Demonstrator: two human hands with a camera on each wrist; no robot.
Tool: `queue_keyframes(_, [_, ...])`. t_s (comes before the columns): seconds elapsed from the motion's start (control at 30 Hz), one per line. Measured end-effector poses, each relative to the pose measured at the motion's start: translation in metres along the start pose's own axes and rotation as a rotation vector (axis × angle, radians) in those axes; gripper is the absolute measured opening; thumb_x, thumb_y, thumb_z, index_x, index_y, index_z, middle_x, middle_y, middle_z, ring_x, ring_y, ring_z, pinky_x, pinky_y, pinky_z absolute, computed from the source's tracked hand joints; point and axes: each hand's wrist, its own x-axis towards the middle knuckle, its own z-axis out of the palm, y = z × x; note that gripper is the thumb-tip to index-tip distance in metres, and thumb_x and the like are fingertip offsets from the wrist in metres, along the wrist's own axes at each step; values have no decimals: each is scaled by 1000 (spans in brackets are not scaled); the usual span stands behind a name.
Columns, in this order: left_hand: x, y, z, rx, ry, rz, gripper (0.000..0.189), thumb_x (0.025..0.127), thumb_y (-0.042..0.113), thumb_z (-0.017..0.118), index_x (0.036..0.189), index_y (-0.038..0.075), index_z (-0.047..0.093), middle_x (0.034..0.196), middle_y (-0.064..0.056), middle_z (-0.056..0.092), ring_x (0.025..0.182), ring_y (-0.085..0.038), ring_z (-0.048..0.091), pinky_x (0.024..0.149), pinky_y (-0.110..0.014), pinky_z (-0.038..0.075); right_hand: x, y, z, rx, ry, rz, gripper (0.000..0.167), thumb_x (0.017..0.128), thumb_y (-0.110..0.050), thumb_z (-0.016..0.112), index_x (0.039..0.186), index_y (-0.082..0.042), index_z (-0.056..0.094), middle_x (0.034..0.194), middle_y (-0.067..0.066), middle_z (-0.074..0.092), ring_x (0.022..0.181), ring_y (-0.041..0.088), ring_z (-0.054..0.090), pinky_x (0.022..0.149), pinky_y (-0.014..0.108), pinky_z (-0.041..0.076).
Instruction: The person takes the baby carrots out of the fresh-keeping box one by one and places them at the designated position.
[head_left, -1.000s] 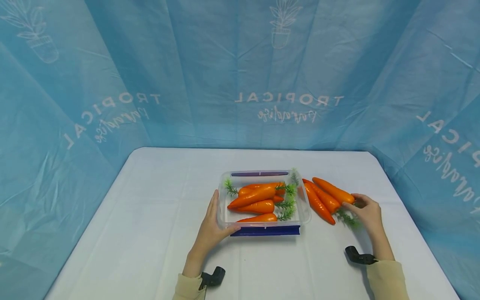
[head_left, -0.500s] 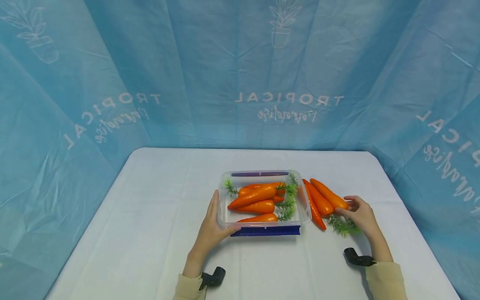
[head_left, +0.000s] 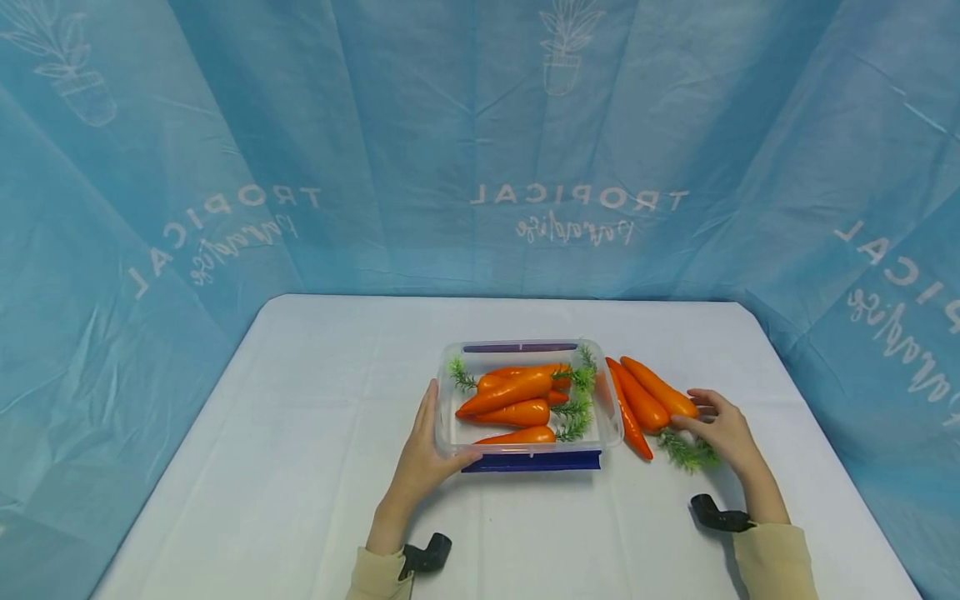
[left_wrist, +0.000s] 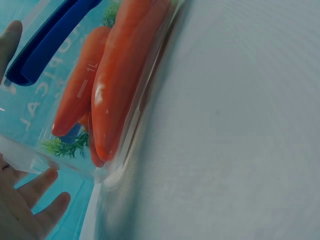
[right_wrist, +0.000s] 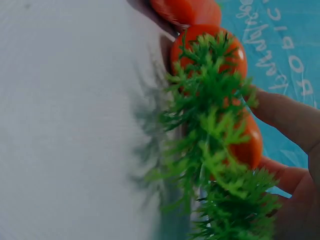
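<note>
Left hand: The left hand (head_left: 422, 460) is at the near left corner of the clear box (head_left: 532, 448), its thumb at the near rim and its fingers along the left wall. The fingers are spread and fairly straight, touching the box rather than curling round it.
Right hand: The right hand (head_left: 723, 427) pinches the thick end of the right carrot (head_left: 658, 387) between thumb and fingers, the gap only as wide as the carrot.
Loose carrots: The right carrot, the middle carrot (head_left: 643, 402) and the left carrot (head_left: 632, 423) lie side by side just right of the box. The right and middle ones point their thin ends to the far left; the left one points its thin end toward the near side. Green leaves (head_left: 682, 452) spread on the near right.
Box: It sits on the white table (head_left: 315, 450), with a blue near clip (head_left: 531, 462) and a blue far clip (head_left: 520, 348).
Inside the box: Several boxed carrots (head_left: 513, 414) lie piled lengthwise, most leafy ends to the right, one to the left.
Behind: A blue curtain (head_left: 420, 133) with white print hangs beyond the table.
</note>
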Motion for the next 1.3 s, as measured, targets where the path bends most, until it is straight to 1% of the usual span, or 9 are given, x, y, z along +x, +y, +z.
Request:
queue_keyframes(0.3, [0, 1, -1, 12, -1, 8, 119, 68, 47, 82, 154, 29, 3, 162, -6, 12, 147, -32, 20, 114, -60, 23, 7, -9, -4, 10, 43, -78, 66, 91, -34, 63, 138, 6, 38, 132, 32, 48, 118, 44, 46, 102, 59, 40])
queue_keyframes(0.47, [1, 2, -2, 12, 2, 30, 119, 68, 46, 83, 155, 26, 4, 162, -7, 12, 146, -33, 21, 114, -59, 24, 12, -19, -1, -2, 134, -118, 58, 90, -30, 66, 133, 4, 46, 127, 28, 54, 113, 39, 49, 94, 55, 45])
queue_keyframes(0.57, [2, 3, -3, 9, -3, 30, 120, 68, 46, 83, 155, 25, 4, 162, -6, 12, 147, -32, 20, 115, -58, 23, 13, -31, 1, 23, 171, -158, 52, 89, -24, 67, 130, 3, 50, 124, 27, 57, 112, 38, 51, 94, 56, 45])
queue_keyframes(0.67, [2, 4, -3, 1, -10, 20, 119, 68, 46, 83, 155, 26, 4, 162, -5, 11, 147, -32, 19, 115, -58, 22, 13, -44, 2, 58, 157, -190, 48, 91, -21, 65, 129, 4, 50, 125, 27, 56, 114, 40, 51, 97, 59, 43])
queue_keyframes(0.7, [2, 4, -3, 0, -13, 18, 119, 68, 46, 83, 155, 26, 3, 162, -5, 11, 147, -32, 19, 115, -58, 22, 12, -48, 2, 73, 135, -197, 48, 92, -20, 63, 130, 4, 49, 127, 29, 55, 115, 42, 50, 100, 60, 41])
queue_keyframes(0.83, [1, 3, -2, 1, -14, 9, 120, 67, 47, 83, 154, 28, 3, 162, -4, 11, 147, -30, 19, 116, -57, 22, 13, -66, 4, 98, 93, -198, 47, 94, -24, 59, 132, 2, 48, 130, 27, 54, 117, 42, 49, 100, 59, 42])
queue_keyframes(1.1, [0, 2, -1, 14, -11, 16, 119, 68, 47, 82, 154, 28, 3, 162, -5, 11, 147, -31, 19, 116, -57, 22, 14, -94, 18, 174, 47, -309, 44, 92, -21, 63, 129, 0, 52, 125, 27, 57, 115, 43, 53, 101, 61, 41])
queue_keyframes(1.2, [0, 2, -2, 27, -12, 27, 120, 68, 47, 82, 155, 26, 2, 162, -6, 11, 147, -32, 20, 115, -57, 23, 15, -105, 25, 176, 15, -336, 42, 92, -19, 64, 129, -2, 53, 125, 26, 58, 115, 42, 55, 100, 59, 43])
queue_keyframes(1.3, [0, 2, -3, 28, -8, 25, 120, 68, 47, 83, 155, 25, 3, 162, -6, 11, 147, -32, 20, 115, -57, 24, 15, -118, 31, 159, -2, -384, 40, 91, -17, 64, 128, -4, 55, 122, 22, 61, 112, 36, 57, 98, 53, 47])
